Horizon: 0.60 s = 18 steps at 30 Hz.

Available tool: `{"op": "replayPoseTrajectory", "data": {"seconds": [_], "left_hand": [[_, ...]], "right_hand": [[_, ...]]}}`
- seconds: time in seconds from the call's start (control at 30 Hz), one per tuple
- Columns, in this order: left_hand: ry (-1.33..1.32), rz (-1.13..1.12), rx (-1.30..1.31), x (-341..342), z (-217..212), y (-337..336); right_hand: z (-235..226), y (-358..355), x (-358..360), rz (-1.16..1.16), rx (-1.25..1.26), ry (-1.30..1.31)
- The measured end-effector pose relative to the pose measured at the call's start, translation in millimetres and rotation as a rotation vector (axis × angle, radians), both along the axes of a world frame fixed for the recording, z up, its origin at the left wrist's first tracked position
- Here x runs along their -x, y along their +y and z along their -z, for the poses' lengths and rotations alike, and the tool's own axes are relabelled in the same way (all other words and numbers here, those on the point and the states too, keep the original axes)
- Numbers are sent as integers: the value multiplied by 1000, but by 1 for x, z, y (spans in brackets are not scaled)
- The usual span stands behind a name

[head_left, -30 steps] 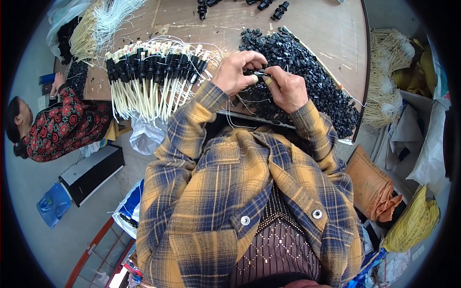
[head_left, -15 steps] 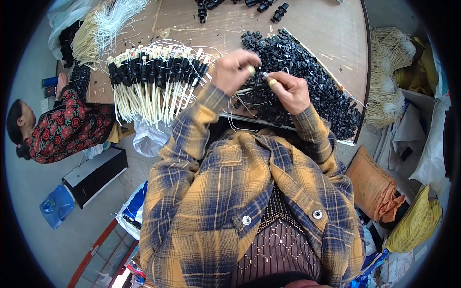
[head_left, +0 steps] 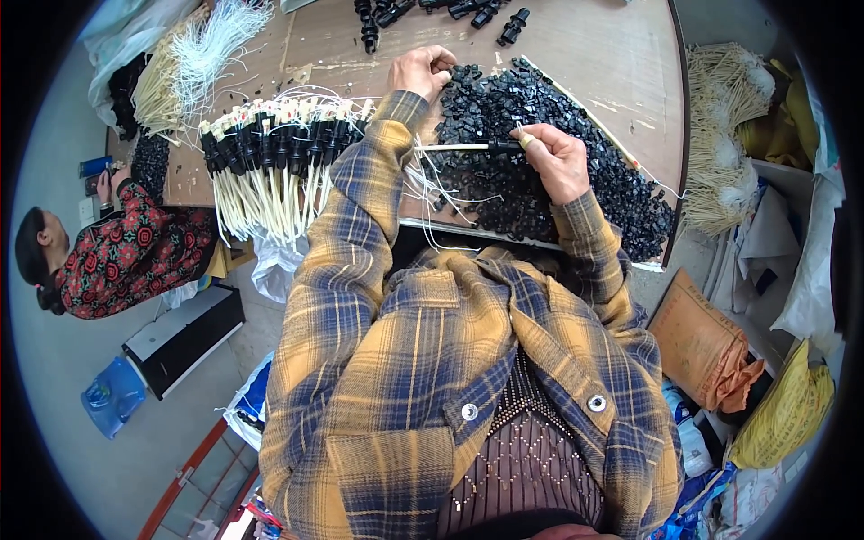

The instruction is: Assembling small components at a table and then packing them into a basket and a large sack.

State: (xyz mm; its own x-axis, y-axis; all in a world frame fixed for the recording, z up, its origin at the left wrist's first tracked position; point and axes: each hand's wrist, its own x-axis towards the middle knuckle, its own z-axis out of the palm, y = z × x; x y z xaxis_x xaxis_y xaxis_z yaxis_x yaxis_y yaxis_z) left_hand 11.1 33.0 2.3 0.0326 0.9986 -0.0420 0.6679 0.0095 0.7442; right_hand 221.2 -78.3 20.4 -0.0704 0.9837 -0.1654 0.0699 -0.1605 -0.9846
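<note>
My right hand (head_left: 560,164) pinches the end of a black tubular connector (head_left: 508,147). From it a cream lead (head_left: 454,147) runs left, and thin white wires (head_left: 450,200) trail below. My left hand (head_left: 418,72) is at the far left edge of a pile of small black plastic pieces (head_left: 594,180), thumb and fingers drawn together; whether a piece is between them is hidden. Both hands wear pale yellow finger covers. To the left lies a row of black connectors with cream leads (head_left: 279,153), side by side, their light-coloured ends pointing away from me.
Larger black fittings (head_left: 513,27) lie at the table's far edge. A thin cream stick (head_left: 585,112) borders the pile on the right. Bundled white cords (head_left: 202,54) sit far left, where another person (head_left: 135,243) works. Sacks (head_left: 706,342) stand on the floor at right.
My left hand has moved away from my right hand, to the far left edge of the pile. My right hand has shifted slightly right, with the connector now in plain sight.
</note>
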Motion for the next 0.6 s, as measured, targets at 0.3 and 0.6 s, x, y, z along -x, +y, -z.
{"op": "replayPoseTrajectory", "data": {"seconds": [0.3,0.6], "left_hand": [[-477,214,-193,-59,-47,-80],[-379,192,-283,-49,-31,-97]], "right_hand": [[8,4,3,21,11,44],[2,-8,15,23,-146,-174]]}}
